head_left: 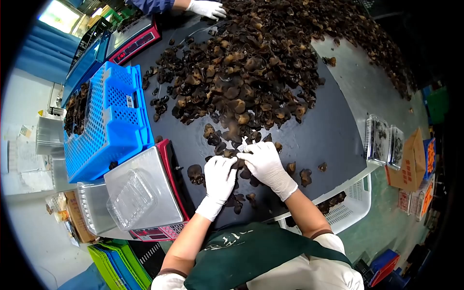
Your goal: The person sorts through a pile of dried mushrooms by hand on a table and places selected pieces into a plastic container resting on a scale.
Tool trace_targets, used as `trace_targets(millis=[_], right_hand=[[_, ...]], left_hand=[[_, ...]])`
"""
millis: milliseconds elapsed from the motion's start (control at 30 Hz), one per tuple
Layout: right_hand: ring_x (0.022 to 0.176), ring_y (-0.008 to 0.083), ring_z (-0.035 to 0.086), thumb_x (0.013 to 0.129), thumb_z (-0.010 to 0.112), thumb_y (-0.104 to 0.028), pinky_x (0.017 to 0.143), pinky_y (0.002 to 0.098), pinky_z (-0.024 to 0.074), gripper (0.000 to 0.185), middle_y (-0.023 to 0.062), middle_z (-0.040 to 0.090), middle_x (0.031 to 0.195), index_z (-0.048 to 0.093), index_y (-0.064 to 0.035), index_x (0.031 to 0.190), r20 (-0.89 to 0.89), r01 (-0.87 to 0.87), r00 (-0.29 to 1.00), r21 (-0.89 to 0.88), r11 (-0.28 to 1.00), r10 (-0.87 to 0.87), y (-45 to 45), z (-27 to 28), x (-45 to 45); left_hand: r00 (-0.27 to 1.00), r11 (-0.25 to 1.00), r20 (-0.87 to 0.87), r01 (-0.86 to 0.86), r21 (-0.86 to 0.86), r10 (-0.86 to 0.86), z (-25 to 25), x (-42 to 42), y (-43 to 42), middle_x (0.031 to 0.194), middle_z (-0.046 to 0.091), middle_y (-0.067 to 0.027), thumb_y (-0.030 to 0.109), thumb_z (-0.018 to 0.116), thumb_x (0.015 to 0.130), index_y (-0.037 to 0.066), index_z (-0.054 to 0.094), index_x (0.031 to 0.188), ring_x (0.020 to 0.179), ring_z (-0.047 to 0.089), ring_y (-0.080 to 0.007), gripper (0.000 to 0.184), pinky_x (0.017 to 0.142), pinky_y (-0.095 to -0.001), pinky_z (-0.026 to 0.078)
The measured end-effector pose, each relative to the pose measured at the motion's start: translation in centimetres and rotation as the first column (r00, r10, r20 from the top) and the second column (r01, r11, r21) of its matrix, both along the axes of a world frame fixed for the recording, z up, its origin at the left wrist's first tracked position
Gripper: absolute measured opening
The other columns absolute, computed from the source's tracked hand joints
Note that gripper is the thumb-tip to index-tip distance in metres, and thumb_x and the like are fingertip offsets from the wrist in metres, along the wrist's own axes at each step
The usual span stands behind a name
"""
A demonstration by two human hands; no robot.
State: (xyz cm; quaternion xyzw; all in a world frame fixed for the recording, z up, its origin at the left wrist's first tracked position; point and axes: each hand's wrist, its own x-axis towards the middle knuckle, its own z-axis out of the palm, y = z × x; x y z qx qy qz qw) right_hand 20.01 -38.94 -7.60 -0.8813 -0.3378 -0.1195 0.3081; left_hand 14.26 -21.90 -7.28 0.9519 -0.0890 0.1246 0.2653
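My left hand, in a white glove, has its fingers pinched together low over the dark work surface. Close beside it, my right hand, gloved too, is closed with its fingertips almost meeting the left ones. A dark wood ear mushroom shows between the two hands, partly hidden by the fingers. Loose wood ears lie around both hands. Beyond them spreads a large heap of brown-black wood ears.
On the left, a clear plastic tray rests on a red scale, beside a blue perforated crate. A white basket stands below the right edge; clear trays lie at right. Another person's gloved hand touches the far heap.
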Motion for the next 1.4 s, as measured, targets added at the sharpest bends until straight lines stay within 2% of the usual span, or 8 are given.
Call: trace_targets(millis=[300,433,467,600,733,933,1267,1400], right_hand=[[0.078,0.0284,0.064,0.074,0.063,0.001,0.075,0.0377,0.0492,0.007,0.0085,0.066,0.079,0.064,-0.0046,0.078,-0.357,-0.069,0.910,0.376,0.924,0.213,-7.3,6.6,0.4],[0.082,0.0274,0.065,0.074,0.067,-0.009,0.077,0.0369,0.0507,0.009,0.0093,0.068,0.084,0.066,-0.0028,0.080,-0.719,-0.386,0.342,0.479,0.788,0.605,-14.5,9.3,-0.1],[0.082,0.0270,0.066,0.074,0.070,-0.013,0.077,0.0364,0.0507,0.014,0.0098,0.070,0.085,0.068,-0.0028,0.083,-0.821,-0.383,0.312,0.352,0.854,0.478,-15.5,10.1,-0.5],[0.079,0.0268,0.066,0.078,0.067,-0.022,0.074,0.0366,0.0511,0.018,0.0100,0.070,0.081,0.070,-0.0042,0.080,-0.769,-0.293,0.592,0.072,0.954,0.240,-12.2,11.1,0.1],[0.068,0.0265,0.065,0.081,0.066,-0.020,0.065,0.0356,0.0514,0.011,0.0070,0.066,0.072,0.069,-0.0099,0.077,-0.329,-0.033,0.943,0.069,0.997,0.054,-5.6,5.3,0.9],[0.056,0.0242,0.060,0.086,0.059,-0.020,0.052,0.0361,0.0455,0.012,0.0059,0.059,0.070,0.062,-0.0106,0.078,0.090,0.174,0.984,-0.355,0.919,-0.151,1.3,-0.2,3.0],[0.073,0.0249,0.060,0.076,0.062,-0.013,0.063,0.0349,0.0498,0.010,0.0067,0.061,0.084,0.064,-0.0101,0.085,-0.111,0.103,0.989,0.008,0.995,-0.101,2.5,3.0,5.0],[0.083,0.0273,0.059,0.076,0.066,-0.017,0.071,0.0372,0.0500,0.039,0.0093,0.059,0.095,0.058,-0.0087,0.114,-0.116,0.007,0.993,-0.224,0.975,-0.034,4.8,1.5,5.7]], left_hand=[[0.991,0.956,-0.021,-0.130,-0.262,0.130,2.3,-0.6,0.8,0.087,0.065,-0.0077,0.004,0.070,0.075,0.007,0.065,0.086,0.088,0.060,-0.0265,0.012,0.080,-0.0362,0.046],[0.973,0.956,-0.053,-0.230,-0.183,0.224,1.9,0.1,2.5,0.100,0.063,-0.0107,0.006,0.070,0.075,0.007,0.067,0.095,0.097,0.057,-0.0282,0.021,0.087,-0.0376,0.045],[0.976,0.969,-0.064,-0.214,-0.120,0.208,1.4,0.2,2.8,0.110,0.059,-0.0138,0.009,0.069,0.075,0.008,0.066,0.105,0.103,0.055,-0.0306,0.030,0.092,-0.0395,0.043],[0.990,0.990,-0.010,-0.141,-0.009,0.141,1.6,2.1,1.3,0.121,0.053,-0.0177,0.017,0.069,0.076,0.009,0.060,0.121,0.113,0.048,-0.0361,0.046,0.099,-0.0453,0.037],[0.994,0.996,-0.109,-0.005,0.094,0.015,1.0,1.6,-0.2,0.112,0.054,-0.0158,0.020,0.070,0.072,0.009,0.063,0.110,0.106,0.050,-0.0365,0.040,0.093,-0.0448,0.041],[0.955,0.979,-0.247,0.189,0.079,-0.165,3.5,-2.1,-0.2,0.108,0.058,-0.0112,0.025,0.073,0.071,0.013,0.068,0.101,0.101,0.050,-0.0318,0.033,0.093,-0.0440,0.040],[0.950,0.958,-0.145,-0.283,-0.031,0.276,2.8,4.2,2.2,0.122,0.053,-0.0178,0.011,0.063,0.080,0.010,0.054,0.128,0.110,0.051,-0.0357,0.048,0.096,-0.0417,0.043],[0.908,0.919,-0.159,-0.393,-0.001,0.388,-0.8,6.9,1.8,0.120,0.054,-0.0147,0.010,0.064,0.080,0.009,0.058,0.119,0.110,0.053,-0.0345,0.040,0.093,-0.0396,0.045]])
